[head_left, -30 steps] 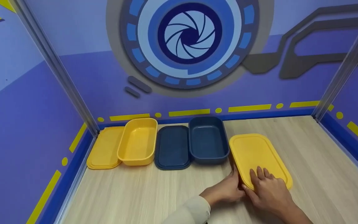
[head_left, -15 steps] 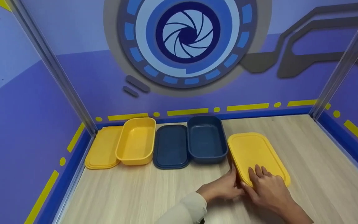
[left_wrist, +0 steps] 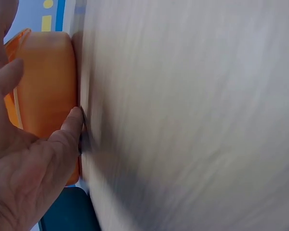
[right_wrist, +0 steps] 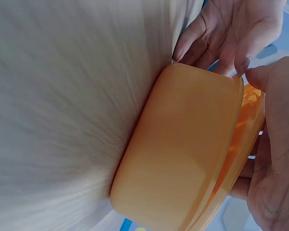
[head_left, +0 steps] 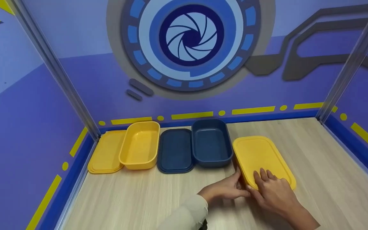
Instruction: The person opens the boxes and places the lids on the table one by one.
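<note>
A yellow lunch box (right_wrist: 178, 134) with its yellow lid (head_left: 257, 153) stands at the table's right. In the right wrist view a gap shows between rim and lid at the near end, narrowing toward the far end. My right hand (head_left: 275, 193) lies over the near end, fingers on the lid's top and thumb at its edge. My left hand (head_left: 224, 189) holds the box's near left corner. Its thumb crosses low at the near end, and its fingers reach along the left side, partly hidden in the head view.
Left of the box, side by side, are an uncovered dark blue box (head_left: 212, 145), a dark blue lid (head_left: 176, 150), an uncovered yellow box (head_left: 141, 143) and another yellow lid (head_left: 105, 153). Printed panels (head_left: 75, 80) wall the wooden table (head_left: 133, 198) at the back and sides.
The head view has drifted slightly. Both hands stay at the box's near end in nearly the same pose; my left thumb now reaches out straighter toward the right.
</note>
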`<state>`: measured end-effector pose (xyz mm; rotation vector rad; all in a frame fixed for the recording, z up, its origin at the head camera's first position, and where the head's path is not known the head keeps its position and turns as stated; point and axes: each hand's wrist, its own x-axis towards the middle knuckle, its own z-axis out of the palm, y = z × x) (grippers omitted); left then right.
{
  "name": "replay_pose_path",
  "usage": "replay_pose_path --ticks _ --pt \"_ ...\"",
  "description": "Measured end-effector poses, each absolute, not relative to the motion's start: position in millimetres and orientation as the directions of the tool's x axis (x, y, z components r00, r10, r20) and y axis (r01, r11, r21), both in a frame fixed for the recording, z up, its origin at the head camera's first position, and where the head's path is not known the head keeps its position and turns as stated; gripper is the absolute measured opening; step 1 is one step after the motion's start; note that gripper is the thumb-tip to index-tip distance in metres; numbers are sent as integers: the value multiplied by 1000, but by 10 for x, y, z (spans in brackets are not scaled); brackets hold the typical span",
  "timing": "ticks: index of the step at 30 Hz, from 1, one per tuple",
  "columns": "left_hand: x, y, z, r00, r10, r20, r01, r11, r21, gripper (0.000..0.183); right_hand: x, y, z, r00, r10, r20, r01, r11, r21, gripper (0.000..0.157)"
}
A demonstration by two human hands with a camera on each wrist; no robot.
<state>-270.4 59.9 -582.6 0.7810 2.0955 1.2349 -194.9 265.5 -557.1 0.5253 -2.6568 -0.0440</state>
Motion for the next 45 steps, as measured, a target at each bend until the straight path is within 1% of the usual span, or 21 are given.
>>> replay_pose_path --ticks 4,8,15,18,22,24,26,29,34,41,45 --pt "-2717 625 -5830 -671 719 -181 181 395 901 105 -1955 2648 -5577 -837 -369 403 -357 928 108 52" --pt "-2707 652 -5842 -682 714 -158 201 390 898 103 -1947 2648 -5583 -850 -349 395 -343 935 88 53" --pt "-2697 642 -5839 -701 688 -189 176 423 889 95 -1938 2645 -5587 -843 -349 409 -348 934 81 53" --pt "-2700 642 -5856 -714 674 -190 161 422 892 88 -1941 2640 -5584 -845 -345 409 -346 935 73 53" --pt "-2700 663 -5886 -751 639 -166 162 422 892 75 -1940 2642 -5589 -840 -344 420 -350 934 64 51" --pt "-2690 673 -5891 -770 614 -172 144 430 891 68 -1936 2645 -5601 -830 -354 432 -356 931 79 51" --pt "-2680 681 -5891 -783 593 -190 106 428 897 65 -1930 2646 -5614 -822 -363 439 -361 928 92 52" --pt "-2674 694 -5889 -805 557 -204 93 458 884 64 -1926 2638 -5614 -832 -358 424 -352 931 95 53" --pt "-2687 704 -5871 -823 533 -194 120 498 859 65 -1921 2625 -5585 -858 -340 386 -332 939 89 54" --pt "-2691 701 -5880 -814 547 -193 53 402 914 69 -1924 2633 -5592 -845 -343 410 -342 936 80 53" --pt "-2682 712 -5886 -823 529 -206 24 395 918 71 -1930 2630 -5592 -844 -334 419 -343 938 58 53"
